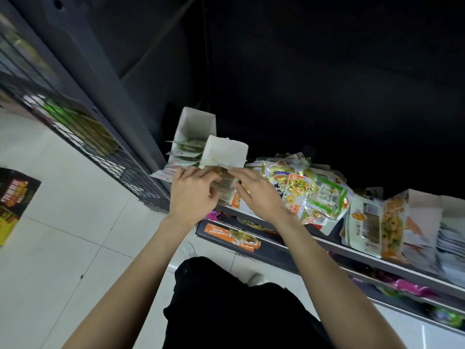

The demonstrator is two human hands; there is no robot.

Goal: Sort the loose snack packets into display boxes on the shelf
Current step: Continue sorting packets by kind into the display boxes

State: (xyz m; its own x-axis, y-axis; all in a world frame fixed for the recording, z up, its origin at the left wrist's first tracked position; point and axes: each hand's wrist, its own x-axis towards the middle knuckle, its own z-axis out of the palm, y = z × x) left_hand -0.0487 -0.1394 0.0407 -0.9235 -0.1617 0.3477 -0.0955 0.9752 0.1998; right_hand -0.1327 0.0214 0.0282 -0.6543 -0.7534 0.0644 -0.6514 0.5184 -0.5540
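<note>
Two white display boxes stand at the left end of the shelf (372, 255): a rear box (195, 123) with green packets spilling from its front, and a nearer box (225, 151). My left hand (192, 195) and my right hand (256, 191) both grip a small stack of packets (224, 183) at the mouth of the nearer box, one hand on each side. A loose pile of orange, green and white snack packets (312, 190) lies on the shelf just right of my right hand.
More white display boxes (422, 217) with upright packets stand at the shelf's right. Lower shelves hold an orange box (231, 235) and pink packets (412, 288). A wire-mesh rack (83, 137) stands to the left over a tiled floor, with a dark carton (15, 200) at far left.
</note>
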